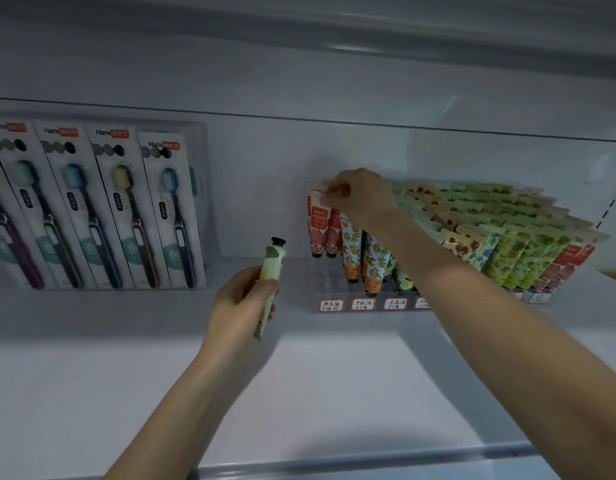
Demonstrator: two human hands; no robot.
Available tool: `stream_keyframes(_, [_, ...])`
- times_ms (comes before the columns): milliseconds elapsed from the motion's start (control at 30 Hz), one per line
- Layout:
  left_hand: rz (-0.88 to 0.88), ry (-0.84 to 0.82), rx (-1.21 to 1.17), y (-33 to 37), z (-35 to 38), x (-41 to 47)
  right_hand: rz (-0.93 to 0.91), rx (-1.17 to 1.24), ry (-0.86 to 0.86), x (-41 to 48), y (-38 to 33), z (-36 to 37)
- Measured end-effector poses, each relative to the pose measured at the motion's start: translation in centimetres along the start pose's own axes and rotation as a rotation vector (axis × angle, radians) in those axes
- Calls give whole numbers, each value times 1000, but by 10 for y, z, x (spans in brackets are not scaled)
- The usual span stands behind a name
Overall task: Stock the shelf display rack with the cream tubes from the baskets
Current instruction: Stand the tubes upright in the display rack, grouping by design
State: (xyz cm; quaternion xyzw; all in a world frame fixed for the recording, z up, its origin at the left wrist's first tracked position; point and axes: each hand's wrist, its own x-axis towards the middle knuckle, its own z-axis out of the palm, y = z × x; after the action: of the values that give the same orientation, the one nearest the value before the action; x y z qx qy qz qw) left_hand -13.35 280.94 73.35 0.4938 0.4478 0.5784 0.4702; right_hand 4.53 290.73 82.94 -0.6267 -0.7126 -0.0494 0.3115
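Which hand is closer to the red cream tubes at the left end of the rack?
Right. The right hand pinches the top of the red cream tubes; the left hand is lower and to their left, apart from them, gripping a pale green tube.

Dim, bluish light. The shelf (334, 393) is brightest toward 6 o'clock; the top at 12 o'clock is murky. Edges bow at 3 and 9 o'clock; detail is soft.
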Motion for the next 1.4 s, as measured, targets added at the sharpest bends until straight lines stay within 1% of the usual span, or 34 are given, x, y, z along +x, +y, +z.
stream_keyframes(67, [47,-11,47,0,0,-1,-9,4,30,0,2,-1])
stream_keyframes(133, [85,-21,54,-1,0,-1,-28,30,100,-3,2,-4])
stream_keyframes(233, [152,-14,82,-1,1,-1,-32,214,194,-18,-8,-13])
stream_keyframes(267, [181,-11,103,0,2,-2,-21,291,177,-26,-13,-16])
stream_keyframes(300, [212,-13,122,0,2,-3,-11,355,121,-36,-18,-19])
stream_keyframes(433, [305,-47,196,1,6,-7,-32,508,-248,-78,-31,-26])
stream_keyframes(500, [336,-86,241,1,7,-8,-30,568,-327,-93,-31,-27])
stream_keyframes(567, [356,-136,292,1,5,-9,14,645,-306,-103,-26,-29])
stream_keyframes(667, [318,-184,373,5,-1,-9,187,873,-230,-120,-10,-34])
stream_keyframes(700, [298,-195,338,5,-4,-7,241,938,-200,-126,-3,-35])
stream_keyframes(767, [221,-233,163,6,-7,-5,319,1012,-164,-139,11,-35])
stream_keyframes(833, [162,-252,51,5,-4,-5,358,1056,-180,-153,21,-32])
stream_keyframes(933, [194,-256,15,4,11,-9,375,1023,-244,-172,32,-31])
stream_keyframes(1033, [288,-242,43,6,26,-14,312,811,-334,-184,41,-38])
stream_keyframes(1100, [349,-266,103,9,38,-17,234,676,-321,-184,44,-43])
stream_keyframes(1200, [448,-315,167,16,64,-26,110,604,-269,-183,44,-50])
stream_keyframes(1267, [514,-311,209,21,83,-31,45,552,-224,-183,49,-54])
stream_keyframes(1333, [522,-306,196,22,100,-32,22,497,-204,-184,62,-61])
stream_keyframes(1400, [501,-308,191,18,117,-32,44,468,-199,-185,79,-71])
